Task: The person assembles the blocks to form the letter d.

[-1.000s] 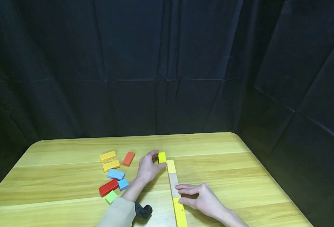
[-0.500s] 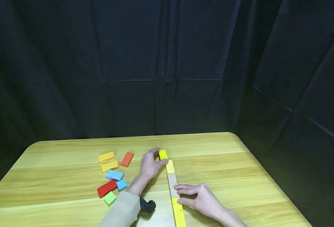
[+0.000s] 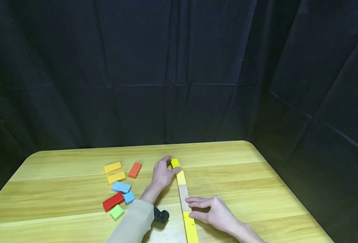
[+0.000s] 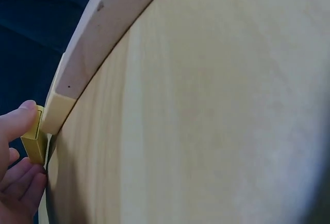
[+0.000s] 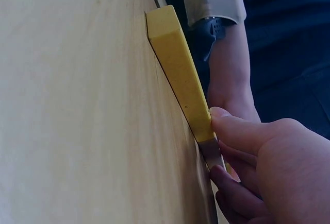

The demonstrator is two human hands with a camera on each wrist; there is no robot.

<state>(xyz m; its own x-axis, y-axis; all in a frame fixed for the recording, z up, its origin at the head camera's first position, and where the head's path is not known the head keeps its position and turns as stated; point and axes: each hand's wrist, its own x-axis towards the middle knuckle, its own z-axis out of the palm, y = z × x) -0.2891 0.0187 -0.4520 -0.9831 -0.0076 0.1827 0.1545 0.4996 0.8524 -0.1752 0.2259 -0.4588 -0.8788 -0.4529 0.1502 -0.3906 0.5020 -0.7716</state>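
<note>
Honestly, looks like lining-up: left hand (image 3: 162,173) has fingers pinching the small yellow block (image 3: 175,163) at the far end of the cream block (image 3: 181,178), right hand (image 3: 216,212), fingers apart, touches the grey block (image 3: 183,197) nearer than it, next probably needs a gentle straightening nudge.

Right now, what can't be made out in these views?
1) Full joint between far yellow block and cream block: head view, left hand partly covers it.
2) Rest of right forearm: head view, cut off by bottom edge.
3) Details of black wrist device: head view, too small; right wrist view, blurred.
</note>
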